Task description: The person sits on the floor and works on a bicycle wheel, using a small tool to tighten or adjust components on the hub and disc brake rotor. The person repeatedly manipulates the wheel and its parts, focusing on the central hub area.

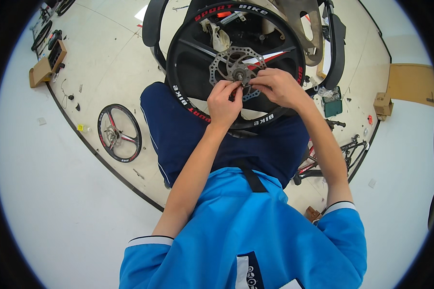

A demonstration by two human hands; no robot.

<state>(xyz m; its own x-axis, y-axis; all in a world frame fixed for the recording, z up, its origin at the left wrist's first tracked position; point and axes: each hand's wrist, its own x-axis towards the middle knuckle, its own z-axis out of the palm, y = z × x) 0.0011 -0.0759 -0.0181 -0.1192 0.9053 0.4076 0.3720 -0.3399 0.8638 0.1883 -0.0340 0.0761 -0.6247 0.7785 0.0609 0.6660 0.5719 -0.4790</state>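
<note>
A black bicycle wheel (pixel 174 72) with red and white spoke accents lies flat on a chair in front of me, its near edge over my thighs. A drilled silver brake disc (pixel 215 72) surrounds the hub axle (pixel 239 75) at its centre. My left hand (pixel 224 103) pinches with thumb and forefinger just at the near side of the hub. From the right, my right hand (pixel 278 87) closes its fingers beside the same spot. Whatever is between the fingertips is too small to name. Beyond the hub lies a crumpled pale glove or cloth (pixel 221 39).
Black chair armrests (pixel 152 24) flank the wheel. A second wheel (pixel 102 132) is on the floor at left. To the right are a green case (pixel 332 108), a bicycle frame (pixel 354 149) and a cardboard box (pixel 383 104). An open carton (pixel 47 67) stands far left.
</note>
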